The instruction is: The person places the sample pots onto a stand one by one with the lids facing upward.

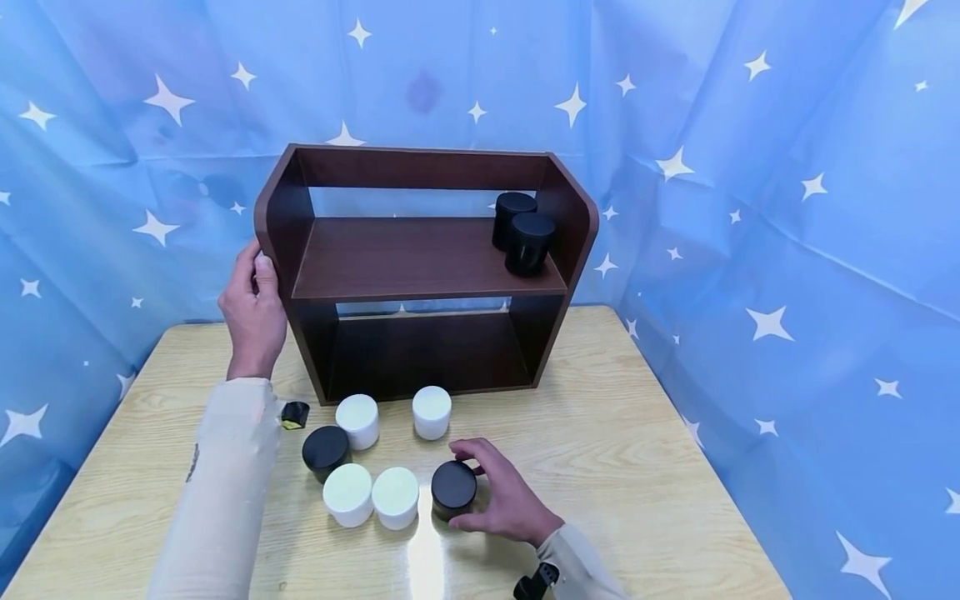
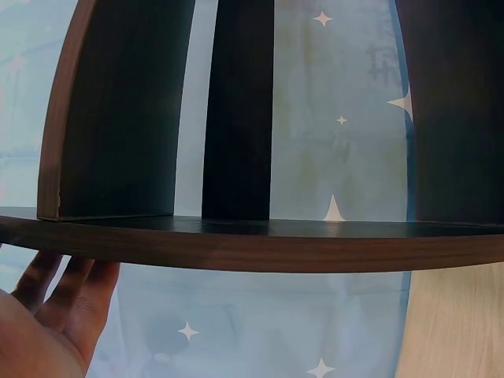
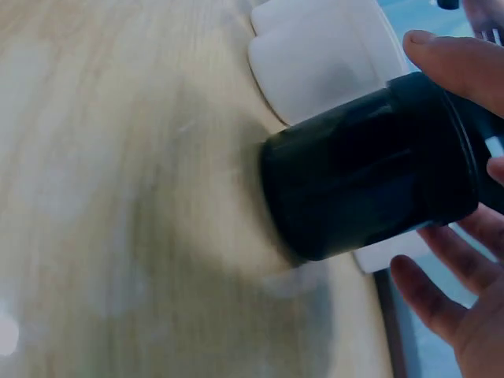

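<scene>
My left hand [image 1: 255,321] rests against the outer left side of a dark brown two-tier shelf [image 1: 397,258]. In the left wrist view its fingers [image 2: 83,295] lie fairly straight along the outside of the side panel. At the front of the table, my right hand [image 1: 510,500] holds a black lidded jar [image 1: 453,487], thumb on one side and fingers on the other. The right wrist view shows this jar [image 3: 366,169] upright, close to the tabletop; whether it touches the wood is unclear. Two white jars [image 1: 395,497] [image 1: 348,494] stand just left of it.
Another black jar [image 1: 326,452] and two more white jars [image 1: 357,421] [image 1: 432,412] stand before the shelf. Two black jars [image 1: 529,243] [image 1: 513,218] occupy the upper tier's right end. The wooden table [image 1: 637,467] meets a starry blue curtain [image 1: 787,250] behind and at right.
</scene>
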`<state>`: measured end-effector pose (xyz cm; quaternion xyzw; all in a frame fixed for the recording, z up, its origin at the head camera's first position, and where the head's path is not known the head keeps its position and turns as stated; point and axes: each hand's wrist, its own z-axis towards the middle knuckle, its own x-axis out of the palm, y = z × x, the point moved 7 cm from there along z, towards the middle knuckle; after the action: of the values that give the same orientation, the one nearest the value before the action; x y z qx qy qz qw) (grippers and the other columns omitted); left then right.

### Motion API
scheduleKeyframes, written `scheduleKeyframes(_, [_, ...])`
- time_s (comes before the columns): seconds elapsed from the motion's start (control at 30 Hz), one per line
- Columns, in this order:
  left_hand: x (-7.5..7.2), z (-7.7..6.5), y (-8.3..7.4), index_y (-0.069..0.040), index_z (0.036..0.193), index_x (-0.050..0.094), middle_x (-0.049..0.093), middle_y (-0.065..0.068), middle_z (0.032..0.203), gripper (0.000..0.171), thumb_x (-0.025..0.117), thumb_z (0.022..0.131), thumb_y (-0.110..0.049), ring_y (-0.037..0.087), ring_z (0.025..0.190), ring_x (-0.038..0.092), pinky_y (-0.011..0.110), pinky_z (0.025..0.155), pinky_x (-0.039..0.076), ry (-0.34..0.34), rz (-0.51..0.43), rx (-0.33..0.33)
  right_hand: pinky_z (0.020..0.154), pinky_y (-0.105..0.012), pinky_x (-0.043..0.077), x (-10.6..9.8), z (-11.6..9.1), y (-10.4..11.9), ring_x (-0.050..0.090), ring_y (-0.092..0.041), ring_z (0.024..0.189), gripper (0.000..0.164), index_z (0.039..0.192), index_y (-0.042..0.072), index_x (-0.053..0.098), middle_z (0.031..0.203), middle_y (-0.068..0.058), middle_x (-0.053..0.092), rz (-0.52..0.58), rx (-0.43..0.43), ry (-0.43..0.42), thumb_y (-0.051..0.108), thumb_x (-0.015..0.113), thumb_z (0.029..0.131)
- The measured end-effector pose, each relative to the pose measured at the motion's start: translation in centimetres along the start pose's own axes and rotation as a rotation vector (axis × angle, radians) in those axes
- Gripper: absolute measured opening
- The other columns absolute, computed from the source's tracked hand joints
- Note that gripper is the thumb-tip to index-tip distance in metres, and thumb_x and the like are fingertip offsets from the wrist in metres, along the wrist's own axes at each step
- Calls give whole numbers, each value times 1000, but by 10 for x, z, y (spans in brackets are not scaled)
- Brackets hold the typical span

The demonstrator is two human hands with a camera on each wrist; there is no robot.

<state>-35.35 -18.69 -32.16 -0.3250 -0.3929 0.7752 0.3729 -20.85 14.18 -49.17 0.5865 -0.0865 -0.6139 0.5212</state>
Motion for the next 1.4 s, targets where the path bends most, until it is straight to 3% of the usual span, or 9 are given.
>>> scheduleKeyframes(0.27, [2,2,-2,-43,142,51,62,-3,142,38,38,107,-44,16,129,58,38,112,47,-16,-9,28,97,-29,53,7,-5,-5,59,-15,117,96,145,11,46,135,-3,58,-18,12,-15,20,96,63])
scheduleKeyframes(0.63, [2,0,0,-45,143,50,61,-4,143,38,37,107,-45,16,130,57,41,113,46,-7,-14,6,96,-29,54,9,-8,-13,59,-15,117,95,144,9,46,135,-1,59,1,69,-27,19,95,64])
scheduleKeyframes(1.0, [2,1,-1,-45,143,50,61,-5,143,38,38,107,-45,16,131,57,42,113,46,0,-18,17,102,-31,51,16,-9,-15,60,-17,120,91,144,11,46,136,-2,60,28,74,-21,20,94,67])
scheduleKeyframes(1.4, [0,0,-1,-45,143,50,61,-3,142,38,37,107,-45,17,131,57,44,113,46,2,-12,10,105,-36,49,20,-8,-24,62,-16,118,80,136,9,54,130,4,64,52,170,-37,14,93,66])
